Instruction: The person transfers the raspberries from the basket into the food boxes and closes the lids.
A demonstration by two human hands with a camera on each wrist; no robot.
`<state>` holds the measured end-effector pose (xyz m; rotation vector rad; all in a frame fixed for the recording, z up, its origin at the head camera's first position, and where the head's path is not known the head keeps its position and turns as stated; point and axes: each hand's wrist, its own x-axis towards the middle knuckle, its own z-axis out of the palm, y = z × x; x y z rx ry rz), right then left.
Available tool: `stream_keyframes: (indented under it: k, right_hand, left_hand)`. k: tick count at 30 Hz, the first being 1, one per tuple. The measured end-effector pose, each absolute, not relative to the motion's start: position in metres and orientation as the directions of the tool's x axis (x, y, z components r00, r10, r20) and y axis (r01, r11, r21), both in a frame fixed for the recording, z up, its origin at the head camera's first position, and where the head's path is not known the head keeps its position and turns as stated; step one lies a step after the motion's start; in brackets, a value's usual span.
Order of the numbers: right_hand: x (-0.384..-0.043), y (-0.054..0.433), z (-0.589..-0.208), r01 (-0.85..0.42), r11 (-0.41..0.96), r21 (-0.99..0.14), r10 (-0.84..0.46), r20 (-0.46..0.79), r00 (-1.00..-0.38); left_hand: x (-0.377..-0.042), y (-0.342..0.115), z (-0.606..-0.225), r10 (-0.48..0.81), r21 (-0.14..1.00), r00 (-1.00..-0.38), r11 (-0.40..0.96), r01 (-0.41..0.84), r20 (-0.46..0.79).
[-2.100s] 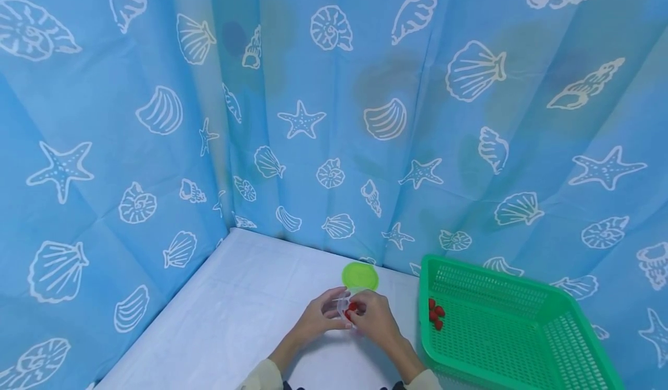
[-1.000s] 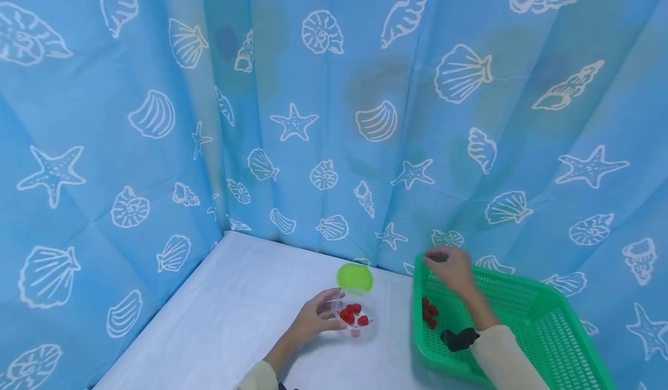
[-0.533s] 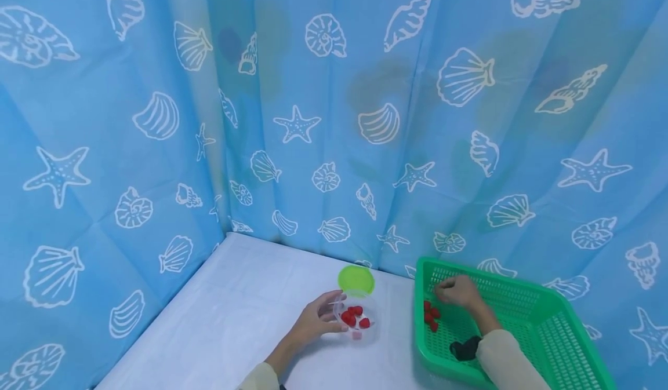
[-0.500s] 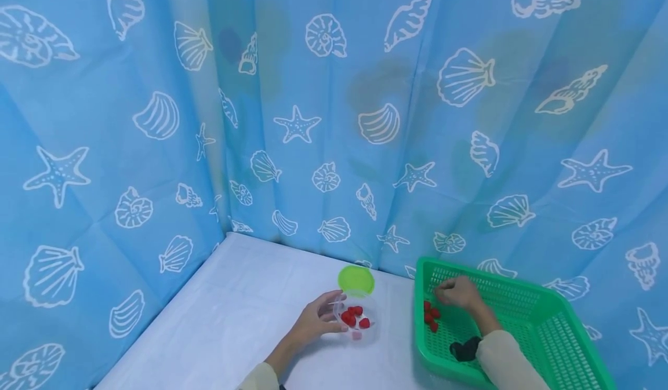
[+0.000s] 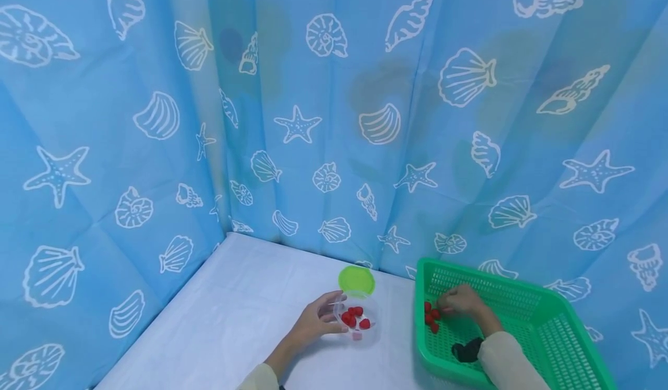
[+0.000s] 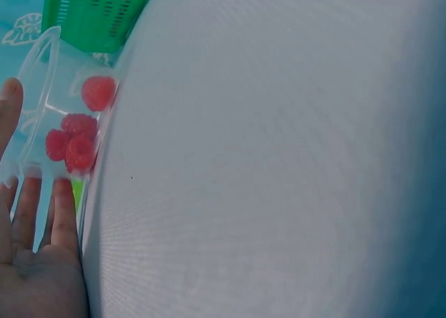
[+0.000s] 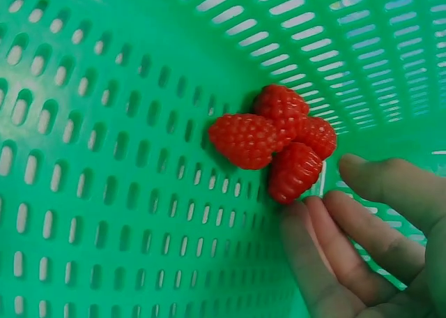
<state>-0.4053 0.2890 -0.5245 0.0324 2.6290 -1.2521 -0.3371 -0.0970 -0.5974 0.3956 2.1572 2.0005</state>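
Observation:
My left hand (image 5: 313, 319) holds the side of a clear plastic container (image 5: 371, 314) on the white table. In the left wrist view, the thumb and fingers (image 6: 64, 220) lie around its wall. Several raspberries (image 6: 79, 147) rest inside the container. Over in the green basket (image 5: 527, 320), my right hand (image 5: 464, 300) reaches down at several more raspberries (image 7: 244, 140) clustered by the wall. Seen from the right wrist, its thumb and fingers (image 7: 376, 227) are spread apart, with one fingertip at the nearest raspberry and nothing gripped between them.
A lime-green round lid (image 5: 356, 280) lies behind the container on the white table (image 5: 224, 314). Blue curtains (image 5: 323, 117) with shell prints stand along the back and left. The basket's raised rim runs between the container and the right hand.
My right hand left the container, went over the basket rim and came down to the raspberries there. The raspberries it handled now lie in the container. My left hand stays at the container.

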Motion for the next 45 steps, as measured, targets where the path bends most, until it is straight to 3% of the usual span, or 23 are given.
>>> stream_keyframes:
  k: [8,20,29,45]
  right_hand:
    - [-0.400,0.288,-0.523,0.202,0.550,-0.810,-0.098,-0.303,-0.948]
    - [-0.410,0.300,-0.533,0.153,0.535,-0.831,-0.256,-0.332,-0.908]
    - [-0.404,0.291,-0.533,0.209,0.522,-0.827,-0.116,-0.312,-0.943]
    - [-0.400,0.295,-0.524,0.195,0.452,-0.871,-0.146,-0.288,-0.947]
  left_hand:
    - [-0.338,-0.097,-0.598,0.307,0.997,-0.951,0.056,0.059,0.039]
    - [-0.337,-0.098,-0.598,0.297,0.996,-0.954,0.073,0.058,0.034]
    - [-0.339,-0.097,-0.600,0.299,0.996,-0.954,0.073,0.051,0.027]
    - [-0.338,-0.098,-0.598,0.301,0.996,-0.953,0.062,0.062,0.041]
